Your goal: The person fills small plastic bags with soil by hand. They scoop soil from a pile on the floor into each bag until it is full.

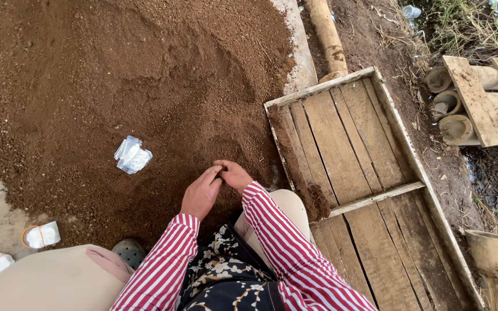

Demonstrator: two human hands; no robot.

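1. Outdoors, over a broad heap of brown soil (116, 75), beside a wooden tray (364, 173)
2. Left hand (201, 193) and right hand (234, 174) meeting fingertip to fingertip on the soil, fingers curled narrow; contents impossible to tell
3. Small stack of clear plastic bags (132, 154) lying nearby, left of both hands

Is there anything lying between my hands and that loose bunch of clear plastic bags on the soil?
Nothing visible: only bare brown soil lies between the left hand and the plastic bags.

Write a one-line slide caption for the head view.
Left hand and right hand meet fingertips over a brown soil heap, beside a wooden tray.
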